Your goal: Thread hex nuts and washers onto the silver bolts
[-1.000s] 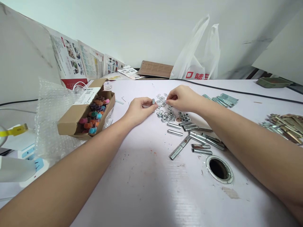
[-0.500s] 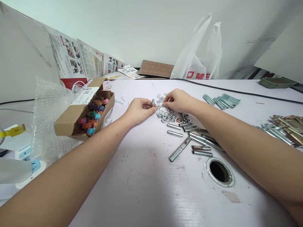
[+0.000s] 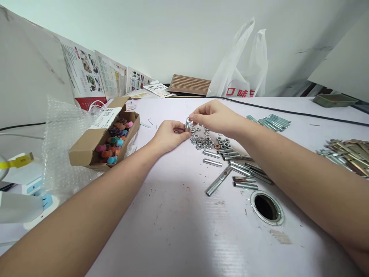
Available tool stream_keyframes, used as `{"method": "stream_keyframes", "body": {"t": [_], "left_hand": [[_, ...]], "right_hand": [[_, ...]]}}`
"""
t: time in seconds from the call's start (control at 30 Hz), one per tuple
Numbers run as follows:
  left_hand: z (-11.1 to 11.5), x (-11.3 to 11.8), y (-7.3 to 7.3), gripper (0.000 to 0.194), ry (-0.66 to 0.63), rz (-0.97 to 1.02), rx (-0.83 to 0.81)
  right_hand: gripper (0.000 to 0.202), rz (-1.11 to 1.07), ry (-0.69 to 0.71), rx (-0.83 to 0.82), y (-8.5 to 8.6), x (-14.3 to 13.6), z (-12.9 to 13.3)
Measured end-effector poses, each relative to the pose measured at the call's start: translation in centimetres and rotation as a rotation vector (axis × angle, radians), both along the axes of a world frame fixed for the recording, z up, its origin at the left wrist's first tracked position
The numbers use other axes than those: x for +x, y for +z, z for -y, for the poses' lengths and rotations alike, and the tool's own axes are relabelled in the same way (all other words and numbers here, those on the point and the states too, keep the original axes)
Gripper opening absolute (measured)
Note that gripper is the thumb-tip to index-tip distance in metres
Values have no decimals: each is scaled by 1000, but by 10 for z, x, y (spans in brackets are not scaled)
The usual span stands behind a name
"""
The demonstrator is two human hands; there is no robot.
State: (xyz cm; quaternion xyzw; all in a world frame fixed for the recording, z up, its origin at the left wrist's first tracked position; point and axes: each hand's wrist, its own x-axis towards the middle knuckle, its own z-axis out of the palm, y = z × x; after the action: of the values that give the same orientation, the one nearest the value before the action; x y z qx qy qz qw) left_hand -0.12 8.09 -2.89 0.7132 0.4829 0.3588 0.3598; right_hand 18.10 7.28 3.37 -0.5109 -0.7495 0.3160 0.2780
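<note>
Pinched upright in my left hand is a small silvery bolt, its end sticking up above the fingertips. My right hand grips a flat metal washer between thumb and forefinger, right at the top of the bolt. Whether the washer sits around the bolt end or just touches it, I cannot tell. Beneath and beside both hands lie loose washers and a cluster of hex nuts, one of them copper-coloured. Several metal tubes are scattered nearer to me, some partly hidden by my right forearm.
On the left, an open cardboard box of colourful plugs stands by bubble wrap. Bolts lie behind my right forearm; a metal pile lies far right. A ringed hole opens in the tabletop. A plastic bag stands behind.
My right hand has risen from the loose washers and moved left to the bolt's top, bringing a washer. My left hand stays in place with the bolt.
</note>
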Motion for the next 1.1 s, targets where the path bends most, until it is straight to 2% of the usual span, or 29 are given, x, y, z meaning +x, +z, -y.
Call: {"method": "stream_keyframes", "body": {"t": [0.2, 0.53, 0.73, 0.83, 0.93, 1.1], "left_hand": [[3, 1, 2, 20, 10, -29, -5], [4, 3, 5, 19, 25, -36, -21], [0, 0, 1, 23, -11, -9, -16], [-2, -2, -3, 26, -27, -5, -9], [-2, -3, -5, 27, -29, -12, -2], [1, -2, -2, 29, -25, -11, -21]], "right_hand": [[23, -1, -13, -9, -10, -4, -6], [36, 14, -66, -56, -16, -5, -9], [35, 59, -118, -42, -1, 6, -6], [33, 182, -157, -47, 9, 18, -5], [30, 382, -105, -74, 13, 29, -9], [25, 622, 97, -154, 9, 41, -19]]}}
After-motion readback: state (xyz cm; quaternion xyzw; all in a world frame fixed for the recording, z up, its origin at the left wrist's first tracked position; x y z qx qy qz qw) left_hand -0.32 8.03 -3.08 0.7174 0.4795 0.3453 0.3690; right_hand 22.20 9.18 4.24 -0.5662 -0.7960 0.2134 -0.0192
